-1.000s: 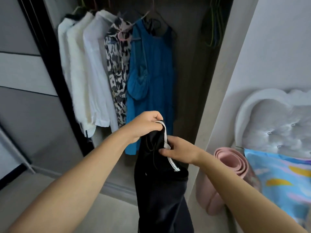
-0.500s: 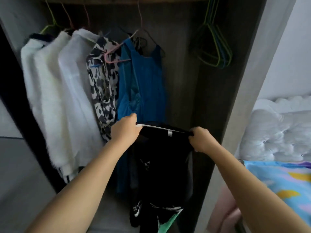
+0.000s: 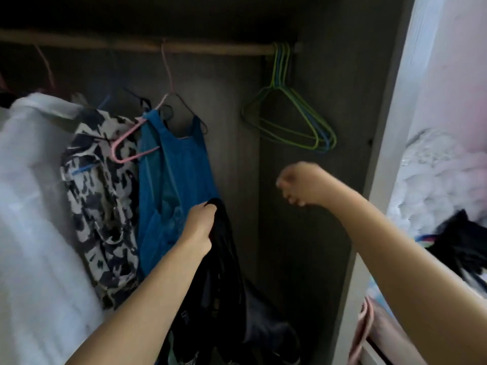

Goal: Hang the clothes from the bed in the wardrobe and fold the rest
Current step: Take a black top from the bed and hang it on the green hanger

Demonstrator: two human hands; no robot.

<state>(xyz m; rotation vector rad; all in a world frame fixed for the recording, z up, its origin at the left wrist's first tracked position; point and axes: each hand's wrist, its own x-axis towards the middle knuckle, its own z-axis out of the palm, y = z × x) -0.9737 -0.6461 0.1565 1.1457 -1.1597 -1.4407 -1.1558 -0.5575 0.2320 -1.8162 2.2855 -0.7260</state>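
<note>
The left hand [image 3: 197, 227] gripped the black garment [image 3: 224, 259] by a bunched upper edge, fingers curled round the fabric; the rest hung straight down below the fist, just in front of the blue dress [image 3: 174, 180]. The right hand [image 3: 297, 184] was raised and held nothing, fingers loosely curled; motion blur hid how far they were curled. It sat below and slightly left of the empty green and blue hangers [image 3: 292, 119] on the rail [image 3: 210, 50].

Judgement on handling: the garment looked light, thin and fully limp, collapsing into folds under its own weight, with no stiffness to keep an opening spread. One-handed, it would probably twist and hide its neckline or waistband. Best hold likely at the top hem or shoulder seams, two points spread apart, so that a hanger could be fed in. Fabric possibly slick; it could slide off a thin wire hanger. Fragility low.
</note>
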